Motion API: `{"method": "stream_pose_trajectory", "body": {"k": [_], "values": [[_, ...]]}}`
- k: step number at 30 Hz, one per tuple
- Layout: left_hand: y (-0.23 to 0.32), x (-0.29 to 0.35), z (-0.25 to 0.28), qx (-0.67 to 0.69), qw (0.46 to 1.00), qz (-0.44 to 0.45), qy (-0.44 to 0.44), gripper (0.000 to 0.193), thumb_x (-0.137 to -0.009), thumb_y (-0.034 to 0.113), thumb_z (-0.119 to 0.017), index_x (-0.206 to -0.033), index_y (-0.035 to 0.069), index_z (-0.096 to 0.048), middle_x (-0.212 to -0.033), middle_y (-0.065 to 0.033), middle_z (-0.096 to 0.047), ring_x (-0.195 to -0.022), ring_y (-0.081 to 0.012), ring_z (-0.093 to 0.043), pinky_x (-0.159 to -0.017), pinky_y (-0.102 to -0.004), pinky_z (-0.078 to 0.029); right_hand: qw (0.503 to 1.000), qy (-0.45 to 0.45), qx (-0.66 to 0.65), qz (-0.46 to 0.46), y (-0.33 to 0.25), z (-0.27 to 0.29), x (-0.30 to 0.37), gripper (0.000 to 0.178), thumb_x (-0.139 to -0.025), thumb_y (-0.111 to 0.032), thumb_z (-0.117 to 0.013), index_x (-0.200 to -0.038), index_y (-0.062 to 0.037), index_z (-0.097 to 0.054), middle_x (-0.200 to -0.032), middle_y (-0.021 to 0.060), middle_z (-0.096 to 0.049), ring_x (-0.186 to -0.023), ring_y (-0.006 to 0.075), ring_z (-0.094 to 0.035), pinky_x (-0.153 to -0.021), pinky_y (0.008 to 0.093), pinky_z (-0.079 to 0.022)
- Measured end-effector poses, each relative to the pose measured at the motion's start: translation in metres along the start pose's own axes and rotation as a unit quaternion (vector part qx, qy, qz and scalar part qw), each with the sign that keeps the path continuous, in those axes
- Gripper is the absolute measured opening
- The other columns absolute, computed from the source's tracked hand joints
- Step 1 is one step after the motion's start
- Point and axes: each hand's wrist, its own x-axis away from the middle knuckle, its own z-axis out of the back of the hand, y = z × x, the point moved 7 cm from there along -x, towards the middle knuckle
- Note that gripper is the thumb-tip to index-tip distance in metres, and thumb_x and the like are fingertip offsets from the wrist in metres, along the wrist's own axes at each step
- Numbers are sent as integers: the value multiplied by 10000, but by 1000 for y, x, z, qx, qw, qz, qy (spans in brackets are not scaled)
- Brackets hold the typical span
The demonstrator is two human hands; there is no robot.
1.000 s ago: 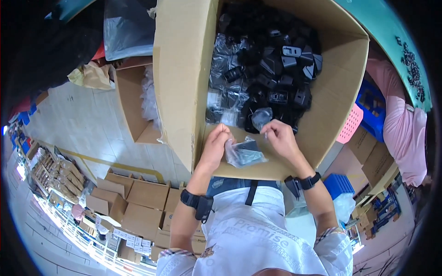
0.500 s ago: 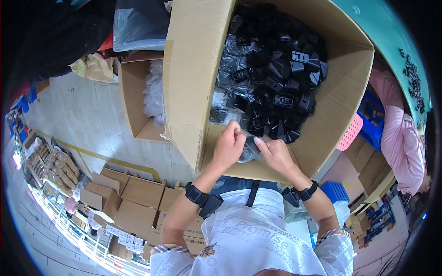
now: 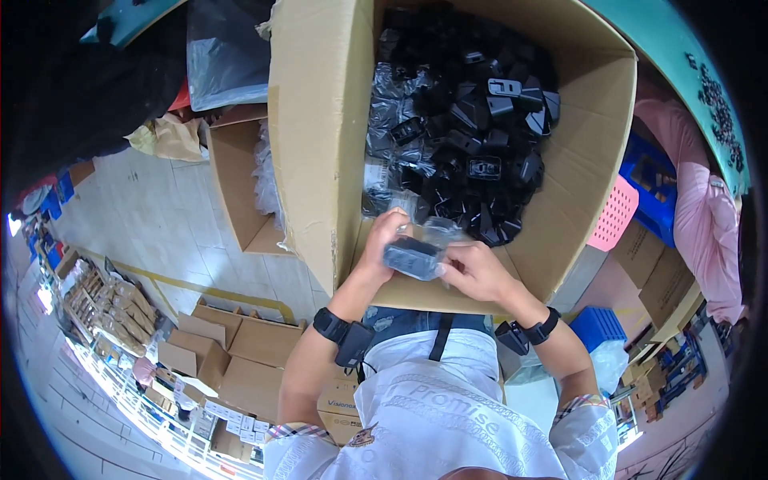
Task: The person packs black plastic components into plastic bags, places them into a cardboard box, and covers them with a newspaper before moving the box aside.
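Note:
Over the near edge of a large cardboard box (image 3: 576, 176), a black plastic housing (image 3: 411, 258) is held between my two hands. Clear plastic film (image 3: 442, 231), probably a bag, sits at its far side, smeared by motion. My left hand (image 3: 386, 244) closes around the housing's left end. At the right end, my right hand (image 3: 480, 270) pinches with thumb and finger; whether on film or housing is hard to make out. Inside the box lies a heap of black plastic housings (image 3: 484, 168), with several clear-bagged pieces (image 3: 392, 120) along its left side.
To the left, a smaller carton (image 3: 232, 160) holds clear plastic bags (image 3: 268, 176). At right are a pink perforated basket (image 3: 614, 214), a blue crate (image 3: 646, 188) and a person's pink sleeve (image 3: 696, 240). A green table (image 3: 672, 56) carries small dark parts. Cartons (image 3: 252, 384) stand behind me.
The black housing has come into view between my hands, with the clear film now beyond it. My left hand has shifted slightly left, and the view has shifted a little.

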Motion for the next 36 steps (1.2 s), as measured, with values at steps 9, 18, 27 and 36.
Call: {"method": "stream_pose_trajectory", "body": {"k": [9, 18, 27, 36], "values": [[-12, -6, -11, -8, 997, 74, 14, 170, -847, 146, -525, -681, 120, -496, -642, 27, -457, -585, -66, -433, -553, -250, -342, 1000, 2, 6, -25, -14, 12, 5, 358, -880, -270, -642, -668, 2, -545, -674, 134, -561, -581, 274, -538, -539, 360, -423], [30, -22, 2, -576, 794, -146, 124, 231, -879, 179, -579, -1055, 31, -563, -941, -128, -655, -881, -311, -636, -786, -385, -503, 965, 260, -32, 17, 3, 57, 33, 203, -749, -22, -603, -603, 0, -465, -605, 90, -457, -534, 196, -465, -500, 320, -351], [-17, -57, 55, -808, 576, 34, 117, 555, -887, 157, -558, -1423, 125, -415, -1522, -185, -279, -1319, -365, -403, -1028, -433, -431, 881, 418, 172, 141, -20, 89, 51, 303, -627, 97, -586, -573, -27, -315, -594, 87, -418, -559, 216, -458, -537, 311, -381], [-32, -67, 56, -852, 513, 85, 58, 490, -884, 107, -523, -1360, 15, -450, -1508, -235, -246, -1286, -384, -444, -1046, -428, -425, 945, 292, 113, 95, -5, 77, -70, 94, -764, -1, -498, -809, -19, -578, -719, 161, -587, -701, 373, -608, -663, 393, -505]]}}
